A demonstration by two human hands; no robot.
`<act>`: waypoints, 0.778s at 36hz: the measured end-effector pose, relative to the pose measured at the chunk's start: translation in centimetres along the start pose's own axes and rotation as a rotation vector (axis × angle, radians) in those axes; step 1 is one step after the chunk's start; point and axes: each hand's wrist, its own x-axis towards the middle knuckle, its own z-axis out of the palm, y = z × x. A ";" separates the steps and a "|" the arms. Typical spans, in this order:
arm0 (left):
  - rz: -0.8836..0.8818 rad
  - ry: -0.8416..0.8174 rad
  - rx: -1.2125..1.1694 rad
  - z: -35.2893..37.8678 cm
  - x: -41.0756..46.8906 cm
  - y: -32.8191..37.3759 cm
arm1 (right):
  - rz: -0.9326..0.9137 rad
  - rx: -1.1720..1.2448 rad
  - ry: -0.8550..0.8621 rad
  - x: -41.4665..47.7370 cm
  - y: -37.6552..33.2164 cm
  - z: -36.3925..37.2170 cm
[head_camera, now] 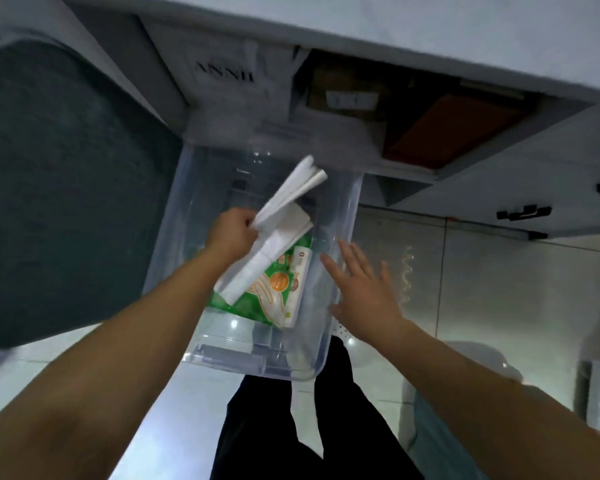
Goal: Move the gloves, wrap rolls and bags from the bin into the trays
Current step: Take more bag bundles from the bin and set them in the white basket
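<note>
A clear plastic bin (340,216) stands on the floor in front of me. My left hand (232,233) is inside it, shut on a bundle of white folded bags (295,187) that sticks up toward the far side. More white folded bags (257,268) lie under it on a green and orange pack (274,296) on the bin's floor. My right hand (361,285) hovers open, fingers spread, over the bin's right wall, holding nothing. No trays are in view.
A dark green mat (59,188) lies to the left of the bin. Behind the bin are a white box with lettering (222,74) and a shelf opening with a brown box (347,95). White cabinets (520,161) run along the right. My dark trouser legs (291,427) are below.
</note>
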 end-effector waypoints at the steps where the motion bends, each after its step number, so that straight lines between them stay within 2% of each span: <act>1: 0.012 -0.026 -0.075 -1.1 -1.9 1.0 | 0.017 0.119 0.021 -1.0 -0.5 -0.5; 7: 0.051 -0.199 -0.610 -6.3 -14.0 8.3 | 0.106 0.973 0.179 -7.6 -0.6 -5.6; 10: 0.066 -0.244 -0.804 -7.3 -18.7 11.7 | 0.107 1.291 0.146 -10.9 0.7 -8.9; 13: 0.125 -0.263 -0.923 -7.4 -22.1 15.3 | -0.017 1.504 0.075 -13.5 2.9 -11.6; 18: 0.164 -0.324 -0.955 -6.0 -25.2 19.8 | -0.228 1.605 0.046 -16.8 6.3 -13.4; 24: 0.164 -0.261 -0.785 -3.2 -26.6 22.6 | -0.163 1.592 0.232 -18.3 9.4 -11.7; 28: 0.161 -0.251 -0.713 -1.1 -27.0 24.8 | -0.115 1.627 0.289 -19.4 11.8 -10.5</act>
